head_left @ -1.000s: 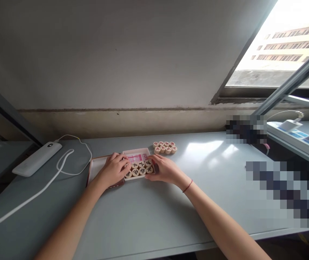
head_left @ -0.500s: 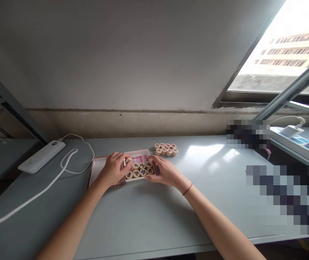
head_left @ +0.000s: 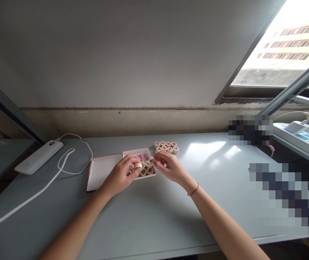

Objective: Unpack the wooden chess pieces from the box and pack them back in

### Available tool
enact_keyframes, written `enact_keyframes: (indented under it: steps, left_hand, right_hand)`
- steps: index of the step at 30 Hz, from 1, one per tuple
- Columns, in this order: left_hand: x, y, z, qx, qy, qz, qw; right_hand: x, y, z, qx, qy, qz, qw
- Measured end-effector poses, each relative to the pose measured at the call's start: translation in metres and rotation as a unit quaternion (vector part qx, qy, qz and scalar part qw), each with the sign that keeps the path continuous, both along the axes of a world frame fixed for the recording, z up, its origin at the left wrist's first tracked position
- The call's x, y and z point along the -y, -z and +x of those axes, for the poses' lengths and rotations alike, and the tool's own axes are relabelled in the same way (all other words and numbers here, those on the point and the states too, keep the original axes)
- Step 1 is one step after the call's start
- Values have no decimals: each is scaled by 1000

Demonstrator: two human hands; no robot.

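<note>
My left hand pinches a round xiangqi piece on its edge, over the open box tray. Other pieces with black characters, such as this xiangqi piece, lie in the tray, partly covered by my left fingers. Just above the tray's right side, my right hand is closed, with a pale xiangqi piece at its fingertips. Beyond it stand two rows of xiangqi pieces with red characters on the desk. The box lid lies open to the left.
A white power bank with a cable lies at the left on the grey desk. At the right are blurred-out objects and a white box with a charger. The wall runs behind the desk.
My left hand has shifted right, with a piece lifted on edge, uncovering more of the lid. My right hand has left the tray's edge, moved slightly up and closed its fingertips on a piece.
</note>
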State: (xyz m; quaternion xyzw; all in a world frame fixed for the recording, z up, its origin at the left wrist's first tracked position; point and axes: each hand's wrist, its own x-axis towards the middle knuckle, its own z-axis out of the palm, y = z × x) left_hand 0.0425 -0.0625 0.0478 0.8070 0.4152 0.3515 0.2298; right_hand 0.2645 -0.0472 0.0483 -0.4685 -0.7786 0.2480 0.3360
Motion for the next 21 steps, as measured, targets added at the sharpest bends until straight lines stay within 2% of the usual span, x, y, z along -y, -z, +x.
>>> enact_keyframes:
  steps: [4, 8, 14, 17, 21]
  left_hand:
    - [-4, 3, -2, 16, -40, 2, 999]
    - [-6, 7, -2, 34, -38, 26, 998]
    - [-2, 9, 1, 13, -34, -15, 999]
    - [2, 8, 4, -5, -17, -13, 1000]
    - [6, 6, 9, -21, 8, 35, 999]
  right_hand:
    - [-13, 7, 20, 43, 79, -63, 994]
    - [-19, 18, 27, 127, 114, -89, 981]
    - [-21, 18, 31, 155, 131, -55, 978]
    - [-16, 9, 27, 98, 100, -29, 990]
    - [1, -4, 6, -12, -44, -88, 995]
